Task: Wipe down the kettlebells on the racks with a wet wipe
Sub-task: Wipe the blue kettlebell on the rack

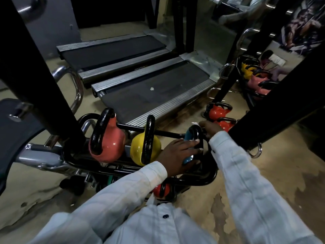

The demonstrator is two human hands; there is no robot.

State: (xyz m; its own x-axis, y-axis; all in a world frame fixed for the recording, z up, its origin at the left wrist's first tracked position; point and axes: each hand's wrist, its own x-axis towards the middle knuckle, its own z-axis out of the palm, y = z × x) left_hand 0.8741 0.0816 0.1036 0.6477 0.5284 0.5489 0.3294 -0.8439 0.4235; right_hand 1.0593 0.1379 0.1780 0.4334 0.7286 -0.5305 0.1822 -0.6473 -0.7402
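Note:
A black tubular rack (207, 180) holds a pink kettlebell (110, 143), a yellow kettlebell (139, 147) and a blue kettlebell (187, 136), all with black handles. My left hand (179, 154) lies over the blue kettlebell's body, fingers stretched to its handle. My right hand (210, 128) is curled at the far side of that handle, and a bit of white wet wipe (194, 123) sticks out beside its fingers. A red kettlebell (159, 190) sits on the lower tier, partly hidden by my sleeve.
Two treadmills (158, 88) lie on the floor behind the rack. Two red kettlebells (219, 112) stand on the floor at right. Thick black frame posts (35, 67) cross left and right. A mirror (255, 76) shows more kettlebells.

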